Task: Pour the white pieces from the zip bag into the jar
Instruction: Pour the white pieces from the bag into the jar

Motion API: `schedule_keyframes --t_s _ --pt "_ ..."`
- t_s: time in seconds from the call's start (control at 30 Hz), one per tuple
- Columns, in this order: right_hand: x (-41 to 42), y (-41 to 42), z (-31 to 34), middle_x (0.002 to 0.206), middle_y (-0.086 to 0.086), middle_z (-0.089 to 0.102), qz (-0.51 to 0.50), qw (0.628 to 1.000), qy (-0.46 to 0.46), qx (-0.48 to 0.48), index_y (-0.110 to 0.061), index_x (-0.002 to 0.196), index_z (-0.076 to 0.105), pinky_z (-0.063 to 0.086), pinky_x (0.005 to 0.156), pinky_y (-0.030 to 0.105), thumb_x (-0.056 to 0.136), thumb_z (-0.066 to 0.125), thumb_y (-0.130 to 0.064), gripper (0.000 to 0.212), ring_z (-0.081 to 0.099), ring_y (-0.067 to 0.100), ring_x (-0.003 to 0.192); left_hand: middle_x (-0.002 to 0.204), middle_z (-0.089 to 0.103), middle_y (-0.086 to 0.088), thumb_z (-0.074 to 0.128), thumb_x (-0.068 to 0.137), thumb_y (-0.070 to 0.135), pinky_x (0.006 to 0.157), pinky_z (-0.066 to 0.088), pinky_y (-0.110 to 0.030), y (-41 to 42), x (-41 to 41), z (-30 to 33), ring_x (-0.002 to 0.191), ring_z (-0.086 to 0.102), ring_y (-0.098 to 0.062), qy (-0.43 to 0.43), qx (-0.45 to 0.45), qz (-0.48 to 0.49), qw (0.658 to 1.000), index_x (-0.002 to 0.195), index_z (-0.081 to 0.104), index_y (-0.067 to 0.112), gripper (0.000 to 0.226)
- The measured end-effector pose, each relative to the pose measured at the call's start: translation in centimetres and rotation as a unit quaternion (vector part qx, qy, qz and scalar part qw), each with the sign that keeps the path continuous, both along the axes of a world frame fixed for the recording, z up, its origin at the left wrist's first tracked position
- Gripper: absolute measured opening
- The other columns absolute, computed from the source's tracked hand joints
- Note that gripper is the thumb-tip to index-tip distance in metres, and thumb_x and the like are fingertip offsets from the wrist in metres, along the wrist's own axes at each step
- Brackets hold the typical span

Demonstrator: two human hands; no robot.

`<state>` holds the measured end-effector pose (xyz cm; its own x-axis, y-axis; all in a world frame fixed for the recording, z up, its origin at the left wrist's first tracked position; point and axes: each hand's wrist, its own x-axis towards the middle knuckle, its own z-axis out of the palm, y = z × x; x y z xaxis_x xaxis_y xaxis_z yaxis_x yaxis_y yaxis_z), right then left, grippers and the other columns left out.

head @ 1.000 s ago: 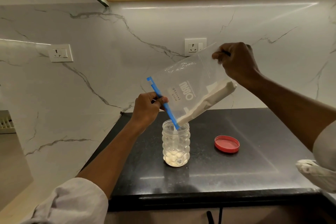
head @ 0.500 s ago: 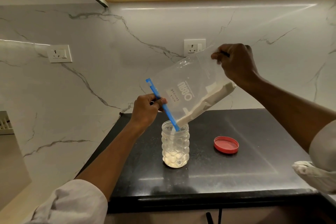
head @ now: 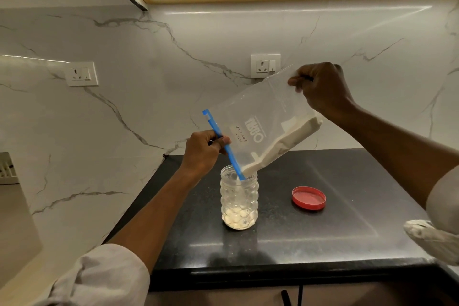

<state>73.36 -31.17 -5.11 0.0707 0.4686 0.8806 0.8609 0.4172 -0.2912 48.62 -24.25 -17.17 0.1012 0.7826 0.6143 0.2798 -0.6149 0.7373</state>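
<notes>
A clear zip bag (head: 260, 117) with a blue zip strip is held tilted over a clear bubbled jar (head: 239, 200) on the black counter. My left hand (head: 202, 151) pinches the blue strip at the bag's mouth, whose lower corner dips into the jar's opening. My right hand (head: 320, 89) grips the bag's raised bottom corner. White contents (head: 285, 143) lie along the bag's lower edge, sloping toward the mouth. A shallow layer of white pieces (head: 237, 217) sits at the jar's bottom.
A red lid (head: 308, 198) lies upside down on the counter (head: 335, 231) right of the jar. The marble wall behind carries two sockets (head: 265, 66), (head: 81, 73). A cabinet with a light strip hangs overhead. The counter's front edge is near me.
The bag, both hands and the jar hold almost the same pose across the frames. The white contents stay banked along the bag's lower edge.
</notes>
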Motion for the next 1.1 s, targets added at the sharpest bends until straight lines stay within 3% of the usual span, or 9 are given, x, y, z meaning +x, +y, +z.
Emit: schedule_keyframes --t_s 0.27,0.63,1.1 --pt "0.51 0.32 -0.26 0.085 0.004 0.075 -0.022 1.000 0.006 -0.001 -0.012 0.096 0.077 0.057 0.076 0.036 0.092 0.064 -0.019 0.015 0.066 0.018 0.073 0.091 0.068 0.002 0.069 0.090 0.017 0.059 0.051 -0.009 -0.05 0.01 -0.02 0.065 0.068 0.003 0.000 0.003 0.007 1.000 0.098 0.069 0.011 0.010" --pt "0.08 0.69 -0.49 0.088 -0.002 0.076 -0.040 0.999 -0.008 -0.028 -0.017 0.098 0.077 0.048 0.072 0.025 0.091 0.066 -0.024 0.015 0.066 0.012 0.077 0.095 0.070 -0.003 0.069 0.090 0.015 0.063 0.054 -0.013 -0.05 -0.04 -0.43 0.069 0.068 -0.005 0.001 0.001 0.010 1.000 0.102 0.071 0.005 0.016" --pt "0.31 0.72 -0.22 0.093 -0.001 0.076 -0.046 0.999 -0.005 -0.003 -0.017 0.101 0.076 0.053 0.076 0.029 0.091 0.066 -0.026 0.017 0.068 0.016 0.082 0.094 0.070 -0.003 0.069 0.090 0.017 0.063 0.055 -0.013 0.06 0.20 -0.53 0.068 0.068 -0.006 -0.008 -0.007 0.006 1.000 0.101 0.070 0.005 0.016"
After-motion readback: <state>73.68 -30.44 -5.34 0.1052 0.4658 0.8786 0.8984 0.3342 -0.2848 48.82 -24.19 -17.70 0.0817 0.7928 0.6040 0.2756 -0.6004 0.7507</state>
